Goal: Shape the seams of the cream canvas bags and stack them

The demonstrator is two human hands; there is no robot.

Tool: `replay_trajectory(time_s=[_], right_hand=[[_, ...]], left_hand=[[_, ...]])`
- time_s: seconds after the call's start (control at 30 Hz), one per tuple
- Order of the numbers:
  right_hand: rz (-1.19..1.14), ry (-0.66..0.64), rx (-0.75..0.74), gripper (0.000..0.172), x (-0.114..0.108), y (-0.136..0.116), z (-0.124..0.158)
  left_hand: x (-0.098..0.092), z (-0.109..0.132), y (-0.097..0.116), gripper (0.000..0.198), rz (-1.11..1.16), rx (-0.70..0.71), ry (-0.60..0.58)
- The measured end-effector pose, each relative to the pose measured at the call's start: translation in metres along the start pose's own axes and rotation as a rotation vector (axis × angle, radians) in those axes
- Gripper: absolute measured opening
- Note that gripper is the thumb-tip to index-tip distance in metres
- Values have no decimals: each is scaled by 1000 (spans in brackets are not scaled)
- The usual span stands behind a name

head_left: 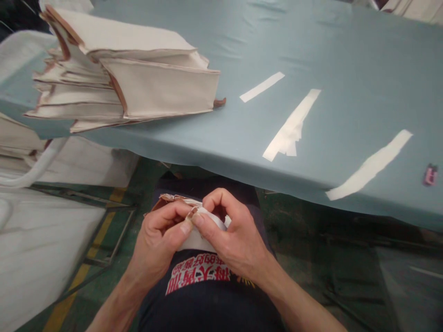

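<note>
Low over my lap, both hands work at a cream fabric piece [197, 240] with brown edging, much of it covered by my fingers. My left hand [161, 233] is closed, thumb and index finger pinching its edge. Thumb against bent fingers, my right hand [230, 221] grips the same piece right beside the left fingertips. A small white bit shows between the right thumb and fingers; I cannot make out what it is. On the table ahead lies a stack of cream fabric pieces [169, 90] with brown edges.
White strips [368, 166] lie apart on the blue-green table cover [346, 78]. A small pink object [431, 175] sits near the right edge. At left stand a white chair [41, 170] and more cream pieces [15, 140]. The table's front edge runs just beyond my hands.
</note>
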State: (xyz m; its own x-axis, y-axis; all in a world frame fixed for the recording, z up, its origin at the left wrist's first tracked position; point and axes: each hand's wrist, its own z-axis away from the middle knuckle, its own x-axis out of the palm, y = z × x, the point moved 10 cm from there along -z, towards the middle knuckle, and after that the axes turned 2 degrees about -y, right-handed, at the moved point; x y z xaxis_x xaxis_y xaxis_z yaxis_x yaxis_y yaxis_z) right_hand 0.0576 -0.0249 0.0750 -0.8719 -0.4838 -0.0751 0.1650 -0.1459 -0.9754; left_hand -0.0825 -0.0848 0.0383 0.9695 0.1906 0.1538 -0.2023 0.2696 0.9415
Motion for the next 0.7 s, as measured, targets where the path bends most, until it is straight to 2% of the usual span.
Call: replay_trajectory(time_s=[0.13, 0.23, 0.37, 0.53, 0.7], right_hand=[[-79, -65, 35, 28, 7, 6, 1], [-200, -143, 90, 40, 16, 14, 2], [-242, -158, 107, 49, 20, 19, 3], [-241, -166, 131, 41, 29, 25, 3], [-289, -109, 204, 26, 36, 32, 3]], left_hand=[[-5, 5, -1, 20, -58, 13, 46], [-11, 11, -1, 20, -137, 28, 95], [-12, 18, 7, 16, -258, 50, 142], [-14, 27, 25, 17, -420, 63, 269], [-13, 28, 33, 17, -445, 96, 271]])
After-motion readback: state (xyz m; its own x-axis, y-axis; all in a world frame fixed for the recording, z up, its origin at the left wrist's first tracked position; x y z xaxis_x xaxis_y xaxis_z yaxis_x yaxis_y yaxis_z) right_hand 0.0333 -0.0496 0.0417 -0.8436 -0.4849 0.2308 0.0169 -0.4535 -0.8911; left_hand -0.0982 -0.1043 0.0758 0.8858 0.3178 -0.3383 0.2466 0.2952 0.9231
